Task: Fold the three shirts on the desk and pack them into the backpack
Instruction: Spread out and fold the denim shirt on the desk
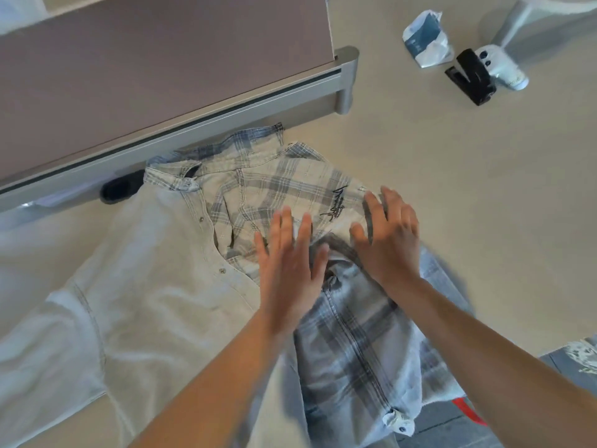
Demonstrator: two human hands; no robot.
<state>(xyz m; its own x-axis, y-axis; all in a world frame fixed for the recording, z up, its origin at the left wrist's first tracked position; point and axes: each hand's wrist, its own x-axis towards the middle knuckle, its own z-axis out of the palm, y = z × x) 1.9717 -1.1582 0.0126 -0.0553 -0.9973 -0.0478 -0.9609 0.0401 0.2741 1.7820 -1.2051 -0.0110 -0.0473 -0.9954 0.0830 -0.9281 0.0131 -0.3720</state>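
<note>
A pale grey-and-white plaid button-up cotton shirt [290, 189] lay spread on the beige bench [452, 189], its collar toward the far edge, just in front of the grey partition screen with a metal rail [193, 124] that ran along that edge. One plaid sleeve [355, 350] with a buttoned cuff was laid over the body and ran back toward the near edge. The shirt's lighter, plain-looking left half stretched toward the near left corner.

The left hand [287, 263] and the right hand [387, 237] were both over the middle of the shirt, fingers straight and spread, gripping nothing. The blur made it hard to tell whether the palms pressed the cloth or hung just above it.

The shirt looked light, soft and limp, so it would probably sag and lose its shape if lifted by a single point. It seemed neither slippery nor fragile, though the smooth bench top would likely let it slide when dragged. The firmest places to take hold appeared to be the shoulder seams beside the collar, the buttoned placket and the side seams. Pinching two such points at once, then smoothing with flat palms, would likely keep each fold straight.

At the far right corner lay a crumpled white-and-blue plastic bag [426, 40] and, just beside it, a black-and-white handheld device [484, 76]. No backpack could be identified for certain.
</note>
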